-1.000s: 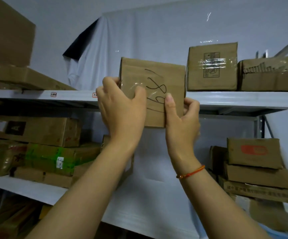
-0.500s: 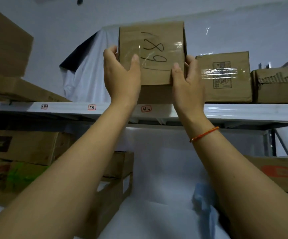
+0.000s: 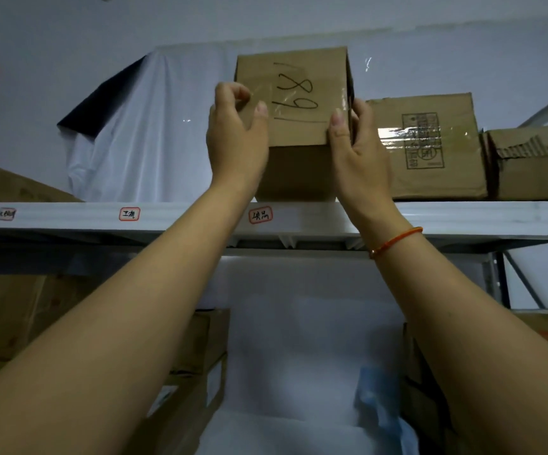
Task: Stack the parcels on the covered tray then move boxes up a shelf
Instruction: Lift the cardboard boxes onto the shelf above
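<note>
Box [image 3: 294, 103] sits on the upper shelf [image 3: 463, 215], dead ahead between both hands: left hand [image 3: 236, 139] and right hand [image 3: 359, 149] clasp its sides.

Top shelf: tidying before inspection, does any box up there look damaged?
Yes. The far-right box has a torn upper edge with bare corrugation showing. The handwritten box and printed box look intact.

Between the fingers [image 3: 338, 123], the box [image 3: 294, 103] is matt brown cardboard with glossy clear tape; below them, the shelf [image 3: 463, 216] is smooth white-painted metal.
</note>
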